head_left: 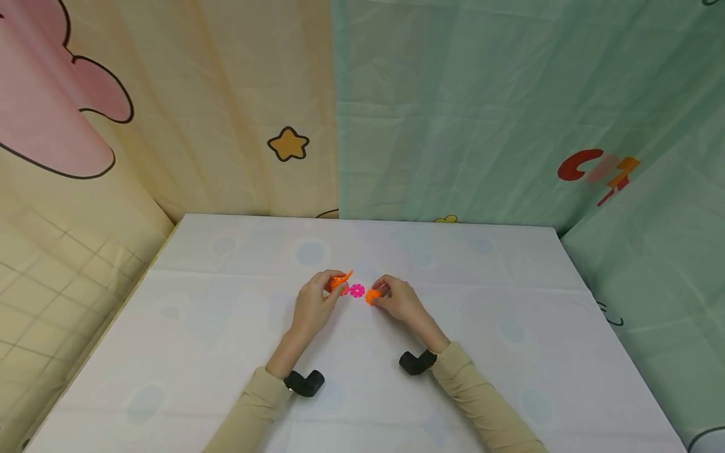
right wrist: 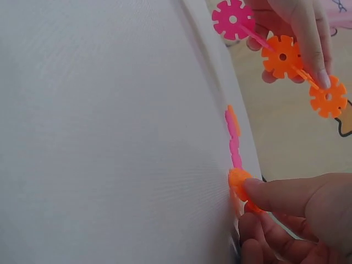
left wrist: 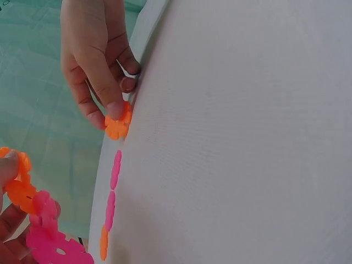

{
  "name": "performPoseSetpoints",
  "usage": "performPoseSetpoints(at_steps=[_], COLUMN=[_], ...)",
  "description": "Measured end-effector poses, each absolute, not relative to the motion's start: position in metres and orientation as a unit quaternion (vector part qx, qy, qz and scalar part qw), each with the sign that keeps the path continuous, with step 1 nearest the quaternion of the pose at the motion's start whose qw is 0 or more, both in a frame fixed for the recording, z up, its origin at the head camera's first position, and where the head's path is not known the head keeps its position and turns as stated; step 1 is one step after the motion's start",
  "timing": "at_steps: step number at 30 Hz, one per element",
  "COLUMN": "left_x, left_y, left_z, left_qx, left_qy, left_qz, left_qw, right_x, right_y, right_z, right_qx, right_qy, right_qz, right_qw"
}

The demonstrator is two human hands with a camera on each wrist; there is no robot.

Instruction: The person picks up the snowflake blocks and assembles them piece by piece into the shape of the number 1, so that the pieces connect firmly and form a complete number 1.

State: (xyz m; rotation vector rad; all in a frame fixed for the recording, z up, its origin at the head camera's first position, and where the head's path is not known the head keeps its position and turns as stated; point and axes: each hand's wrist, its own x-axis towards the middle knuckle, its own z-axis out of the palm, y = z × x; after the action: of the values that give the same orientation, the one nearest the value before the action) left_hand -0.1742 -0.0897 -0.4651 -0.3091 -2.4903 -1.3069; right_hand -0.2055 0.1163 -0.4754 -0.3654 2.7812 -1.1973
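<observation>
My left hand [head_left: 313,305] holds a chain of slotted plastic snowflake discs, clear of the table. Pink and orange pieces are joined edge to edge in this chain [right wrist: 282,57], as the right wrist view shows. Opposite it, my right hand [head_left: 402,302] pinches an orange snowflake disc [right wrist: 238,182] between thumb and fingers, low over the table. More orange shows below that thumb, partly hidden by the fingers. Between the hands, a pink snowflake disc [head_left: 357,290] lies flat. The left wrist view shows a second pink disc [left wrist: 110,210] and an orange disc [left wrist: 104,243] lying in line with it.
A white cloth with pale dots covers the table [head_left: 362,402]. Behind it hang a cream curtain [head_left: 226,126] and a green curtain [head_left: 481,113], close to the table's far edge. Each wrist wears a black camera mount [head_left: 304,383].
</observation>
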Motion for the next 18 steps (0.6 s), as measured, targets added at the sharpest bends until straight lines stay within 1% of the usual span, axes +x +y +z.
performPoseSetpoints(at_steps=[6, 13, 18], left_x=[-0.176, -0.176, -0.178], left_y=[-0.086, -0.078, -0.072], left_z=[-0.465, -0.46, -0.459], left_qx=[-0.118, -0.131, -0.13], left_qy=[-0.863, -0.862, -0.86], left_qz=[-0.47, -0.467, -0.471], left_qw=[0.146, 0.15, 0.148], right_x=[-0.205, -0.206, -0.207], right_y=[0.122, 0.127, 0.13], right_z=[-0.473, -0.465, -0.46], right_qx=[-0.12, -0.111, -0.093], right_qy=[0.907, 0.897, 0.886], right_qz=[-0.401, -0.428, -0.453], right_qw=[0.037, -0.011, -0.035])
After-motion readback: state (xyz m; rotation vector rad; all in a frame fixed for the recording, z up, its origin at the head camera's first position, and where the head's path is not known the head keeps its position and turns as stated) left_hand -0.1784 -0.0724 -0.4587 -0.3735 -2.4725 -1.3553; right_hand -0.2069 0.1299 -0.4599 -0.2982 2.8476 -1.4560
